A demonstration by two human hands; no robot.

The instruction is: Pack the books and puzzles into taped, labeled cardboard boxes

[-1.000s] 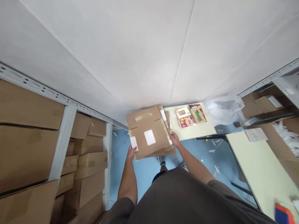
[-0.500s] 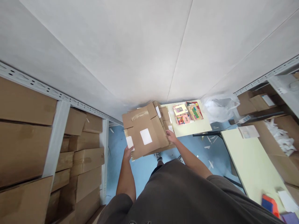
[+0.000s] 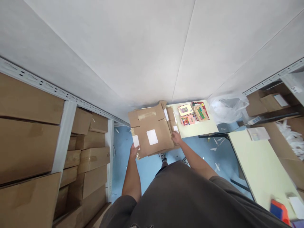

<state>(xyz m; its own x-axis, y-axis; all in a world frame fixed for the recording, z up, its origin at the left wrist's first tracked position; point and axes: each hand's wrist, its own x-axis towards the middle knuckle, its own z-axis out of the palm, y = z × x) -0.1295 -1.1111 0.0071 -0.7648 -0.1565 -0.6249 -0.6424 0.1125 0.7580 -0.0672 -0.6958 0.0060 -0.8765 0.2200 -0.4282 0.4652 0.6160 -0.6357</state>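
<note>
The left hand (image 3: 134, 150) grips a flattened cardboard carton (image 3: 152, 124) at its eight o'clock corner; the right hand (image 3: 176, 137) closes on cardboard between three and four, though which layers I cannot tell. Such opposed holds probably keep the panels level. The carton, nearly square without a clear long axis, lies at the table's (image 3: 197, 129) nine o'clock end, its sides running eleven to five.

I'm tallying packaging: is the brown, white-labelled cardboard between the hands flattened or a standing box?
Flattened: the brown cardboard shows one broad, flat face with no standing walls.
</note>
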